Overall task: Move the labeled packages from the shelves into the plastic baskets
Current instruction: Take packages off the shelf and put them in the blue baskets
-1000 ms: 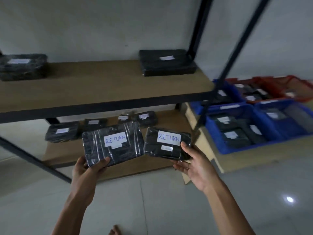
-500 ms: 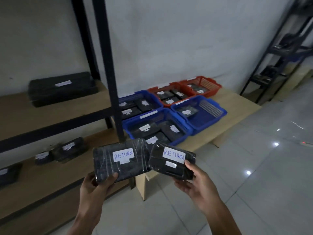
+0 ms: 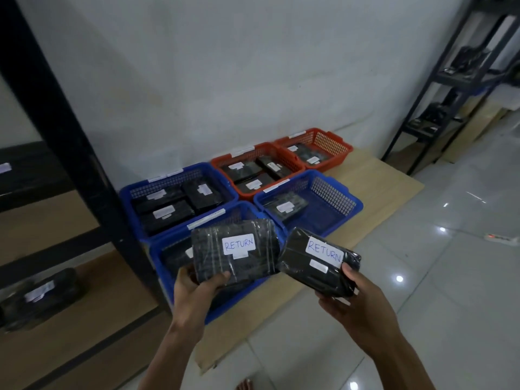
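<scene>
Along the white wall, I see five baskets packed edge to edge on a low wooden board; open tiled floor lies to their right, and a black shelf post bounds them on the left. The near blue basket sits directly under my left hand; the far-right blue basket holds one package and much bare mesh. My left hand grips the larger package by its lower edge. My right hand clasps the smaller package, thumb on top. Both are black, film-wrapped, tilted toward me, nearly touching, each bearing a white label reading RETURN.
</scene>
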